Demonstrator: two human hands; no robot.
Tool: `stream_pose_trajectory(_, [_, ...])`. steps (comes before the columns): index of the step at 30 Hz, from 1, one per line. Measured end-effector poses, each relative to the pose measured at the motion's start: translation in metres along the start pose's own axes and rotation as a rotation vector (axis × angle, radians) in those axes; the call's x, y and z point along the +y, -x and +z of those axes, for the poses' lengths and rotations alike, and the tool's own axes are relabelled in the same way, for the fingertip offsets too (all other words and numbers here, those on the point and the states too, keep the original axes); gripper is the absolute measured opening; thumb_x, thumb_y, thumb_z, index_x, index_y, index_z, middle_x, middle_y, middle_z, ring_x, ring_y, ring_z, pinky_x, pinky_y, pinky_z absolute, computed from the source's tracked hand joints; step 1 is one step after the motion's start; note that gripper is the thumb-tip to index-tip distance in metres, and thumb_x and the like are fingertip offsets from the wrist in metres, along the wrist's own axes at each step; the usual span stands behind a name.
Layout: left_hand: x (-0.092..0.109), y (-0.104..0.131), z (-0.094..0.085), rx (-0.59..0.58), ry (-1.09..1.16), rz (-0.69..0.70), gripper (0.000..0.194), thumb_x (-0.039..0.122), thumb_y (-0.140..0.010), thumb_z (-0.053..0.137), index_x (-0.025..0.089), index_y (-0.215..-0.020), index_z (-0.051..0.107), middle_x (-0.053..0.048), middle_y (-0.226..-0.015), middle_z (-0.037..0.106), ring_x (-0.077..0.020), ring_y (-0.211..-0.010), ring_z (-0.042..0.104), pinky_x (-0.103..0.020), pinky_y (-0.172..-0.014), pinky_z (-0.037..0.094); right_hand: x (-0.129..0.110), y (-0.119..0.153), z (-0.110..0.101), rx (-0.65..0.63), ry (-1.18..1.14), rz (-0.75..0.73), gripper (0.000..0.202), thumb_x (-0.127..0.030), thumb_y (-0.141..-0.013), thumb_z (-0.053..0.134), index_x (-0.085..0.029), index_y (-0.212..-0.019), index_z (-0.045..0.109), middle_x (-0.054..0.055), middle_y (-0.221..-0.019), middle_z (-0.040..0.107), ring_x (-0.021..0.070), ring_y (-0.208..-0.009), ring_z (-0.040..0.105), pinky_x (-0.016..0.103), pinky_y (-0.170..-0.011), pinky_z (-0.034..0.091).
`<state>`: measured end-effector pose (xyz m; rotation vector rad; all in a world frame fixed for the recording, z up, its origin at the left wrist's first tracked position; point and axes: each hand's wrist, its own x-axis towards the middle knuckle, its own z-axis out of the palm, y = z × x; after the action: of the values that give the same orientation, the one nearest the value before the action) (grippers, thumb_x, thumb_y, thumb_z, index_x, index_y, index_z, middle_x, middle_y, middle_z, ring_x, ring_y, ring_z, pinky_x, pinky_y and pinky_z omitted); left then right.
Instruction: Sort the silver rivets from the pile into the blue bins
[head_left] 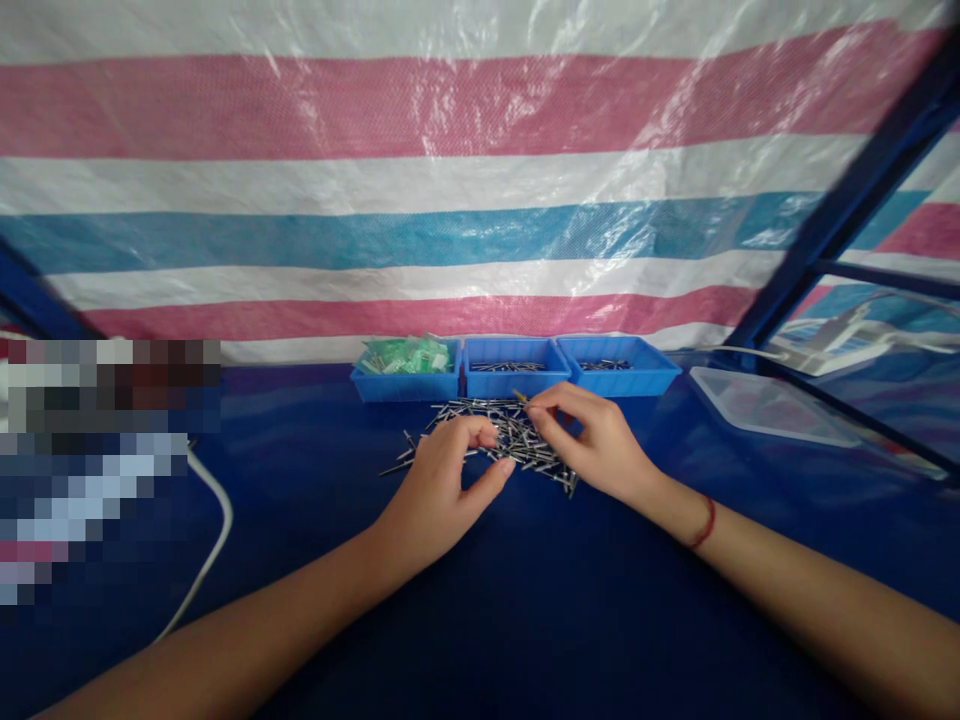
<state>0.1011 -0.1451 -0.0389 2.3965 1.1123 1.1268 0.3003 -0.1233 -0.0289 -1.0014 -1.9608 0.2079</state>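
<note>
A loose pile of thin metal pieces (525, 443) lies on the dark blue table, partly hidden by both hands. My left hand (454, 475) is over the left side of the pile, thumb and fingers apart, with nothing visible between them. At the pile's right side, my right hand (592, 430) pinches a small yellowish pointed piece (520, 397) between thumb and forefinger. Just behind the pile stand three blue trays: the left tray (409, 387) holds green packets (405, 355), while the middle tray (517, 381) and right tray (626, 382) hold thin metal pieces.
A clear plastic lid (772, 405) lies at the right, near a white power strip (840, 345). A white cable (225, 515) runs along the left. Blue metal posts flank a striped sheet (450, 240) behind the table. The far left is pixelated.
</note>
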Motion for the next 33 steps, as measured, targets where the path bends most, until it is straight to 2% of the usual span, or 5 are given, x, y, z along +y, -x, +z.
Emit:
stream_pose_trajectory(6, [0.005, 0.0, -0.004, -0.17, -0.196, 0.123, 0.016, 0.017, -0.09, 0.043, 0.021, -0.095, 0.057, -0.002, -0.09, 0.064, -0.0182, -0.086, 0.055, -0.034, -0.077, 0.037, 0.044, -0.015, -0.023, 0.393, -0.164, 0.56, 0.021, -0.036, -0.077, 0.058, -0.017, -0.067, 0.059, 0.0, -0.056, 0.055, 0.0125, -0.046, 0.048, 0.026, -0.045, 0.037])
stream_pose_trajectory(10, [0.002, 0.0, -0.005, -0.195, -0.307, 0.106, 0.017, 0.019, -0.089, 0.044, 0.021, -0.094, 0.06, -0.002, -0.09, 0.065, -0.0198, -0.086, 0.054, -0.034, -0.074, 0.035, 0.056, -0.019, -0.034, 0.511, -0.266, 0.738, 0.021, -0.035, -0.075, 0.056, -0.019, -0.061, 0.057, -0.002, -0.047, 0.049, 0.0122, -0.037, 0.042, 0.026, -0.037, 0.031])
stream_pose_trajectory(17, [-0.003, -0.003, -0.007, -0.231, -0.376, 0.079, 0.021, 0.037, -0.086, 0.053, 0.023, -0.097, 0.064, -0.003, -0.093, 0.064, -0.0219, -0.088, 0.053, -0.035, -0.074, 0.034, 0.041, -0.014, -0.02, 0.394, -0.329, 0.671, 0.028, -0.041, -0.079, 0.053, -0.018, -0.065, 0.06, -0.001, -0.05, 0.049, 0.0111, -0.04, 0.042, 0.026, -0.039, 0.03])
stream_pose_trajectory(23, [-0.005, -0.002, -0.008, -0.32, -0.394, 0.143, 0.025, 0.02, -0.091, 0.047, 0.029, -0.104, 0.065, -0.002, -0.107, 0.061, -0.0212, -0.097, 0.051, -0.036, -0.076, 0.031, 0.025, -0.008, -0.009, 0.185, -0.194, 0.472, 0.035, -0.044, -0.085, 0.047, -0.017, -0.067, 0.059, -0.001, -0.053, 0.052, 0.0114, -0.048, 0.046, 0.026, -0.049, 0.035])
stream_pose_trajectory(33, [-0.001, -0.008, -0.011, -0.425, -0.438, 0.173, 0.02, 0.026, -0.094, 0.045, 0.024, -0.099, 0.064, -0.001, -0.105, 0.062, -0.0189, -0.096, 0.054, -0.036, -0.083, 0.031, 0.008, -0.003, -0.001, 0.038, -0.129, 0.382, 0.038, -0.042, -0.087, 0.045, -0.017, -0.06, 0.055, -0.002, -0.053, 0.051, 0.0117, -0.052, 0.048, 0.026, -0.054, 0.036])
